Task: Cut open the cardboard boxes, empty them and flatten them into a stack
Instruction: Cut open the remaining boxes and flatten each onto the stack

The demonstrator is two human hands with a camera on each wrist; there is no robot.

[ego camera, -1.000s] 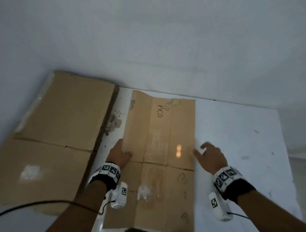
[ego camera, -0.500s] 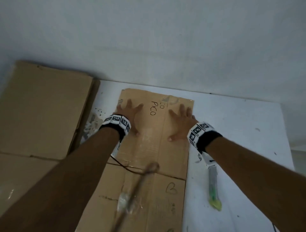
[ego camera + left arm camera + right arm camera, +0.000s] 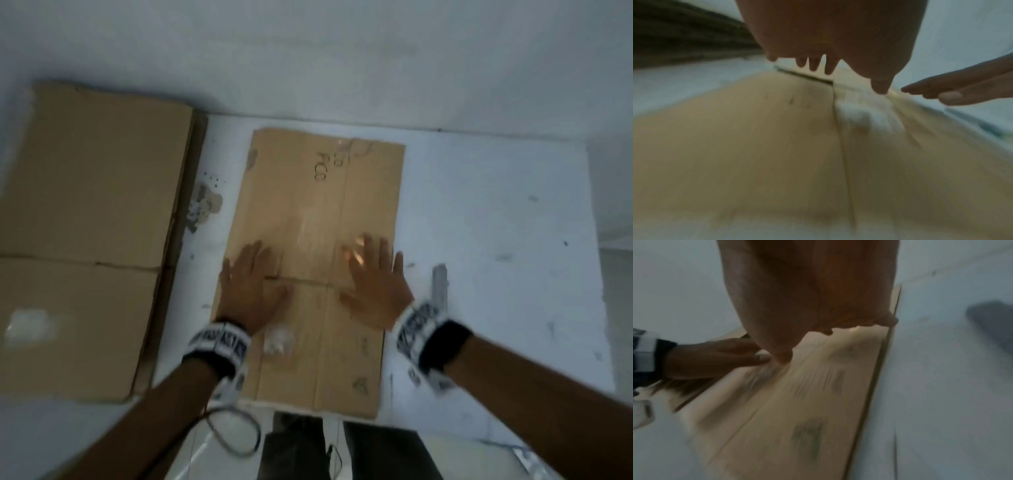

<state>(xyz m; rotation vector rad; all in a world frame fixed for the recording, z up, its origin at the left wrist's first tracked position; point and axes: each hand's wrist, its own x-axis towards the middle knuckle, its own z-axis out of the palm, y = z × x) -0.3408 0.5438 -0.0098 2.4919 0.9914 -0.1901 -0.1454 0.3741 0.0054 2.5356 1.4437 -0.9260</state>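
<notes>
Centre of frame, on the white tabletop [image 3: 479,212]: left hand [image 3: 251,287] and right hand [image 3: 375,287], fingers spread, lie flat on the cardboard [image 3: 318,212]. Suggest pressing along its creases before stacking.

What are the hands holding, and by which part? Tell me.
Nothing is gripped. The left hand and right hand lie flat with straight fingers on the middle of the flattened cardboard box, near its cross crease.

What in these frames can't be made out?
- Handwriting on the flattened box: head view, too blurred to read.
- Grey object right of the right hand: motion-blurred in the head and right wrist views.
- Left hand contact: fingertips blurred in the left wrist view.
</notes>
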